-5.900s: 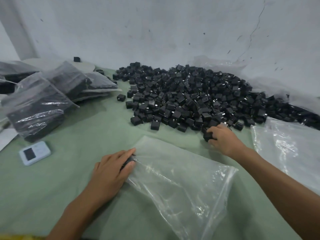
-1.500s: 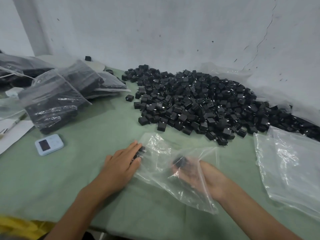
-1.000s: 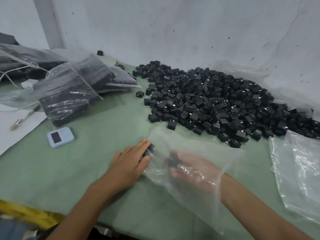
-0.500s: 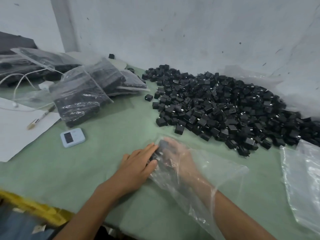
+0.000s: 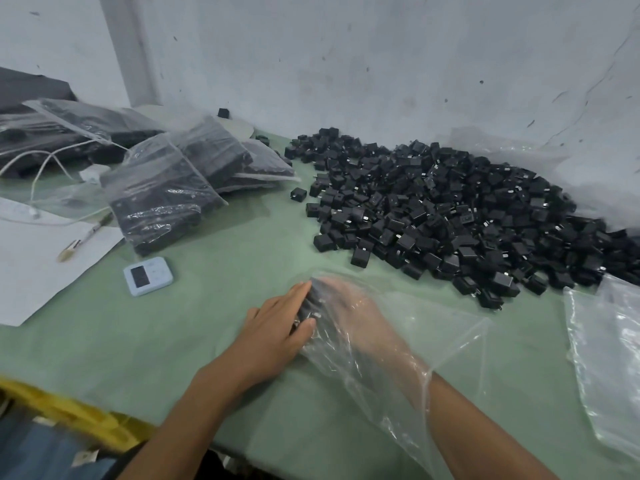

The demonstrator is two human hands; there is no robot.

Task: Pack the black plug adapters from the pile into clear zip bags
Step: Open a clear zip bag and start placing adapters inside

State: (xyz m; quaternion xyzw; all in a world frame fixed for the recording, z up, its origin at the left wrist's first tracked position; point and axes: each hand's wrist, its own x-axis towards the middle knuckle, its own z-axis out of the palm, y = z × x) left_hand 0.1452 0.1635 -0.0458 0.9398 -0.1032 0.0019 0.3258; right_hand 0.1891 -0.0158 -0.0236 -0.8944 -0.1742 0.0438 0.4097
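Seating black plug adapters (image 5: 311, 303) in the closed far corner of a clear zip bag (image 5: 433, 344), which lies flat on the green table (image 5: 207, 334). My left hand (image 5: 273, 337) rests outside the film, fingers straight and together. It presses against that corner as a backstop, so the adapters stack against it rather than push the bag away. My right hand (image 5: 356, 317) is inside the bag to the wrist, reaching for the same corner. The creased film blurs its fingers, so I cannot tell whether they grip an adapter or lie loose. The bag's mouth faces me and to the right, which I judge keeps the path from the pile (image 5: 450, 216) short. That pile, by far most of the stock, lies against the wall just beyond the bag. Filled bags (image 5: 162, 199) are stacked to the left, apart from the working area, and a spare empty bag (image 5: 609, 358) lies at the right edge. Packing of this bag appears barely begun.
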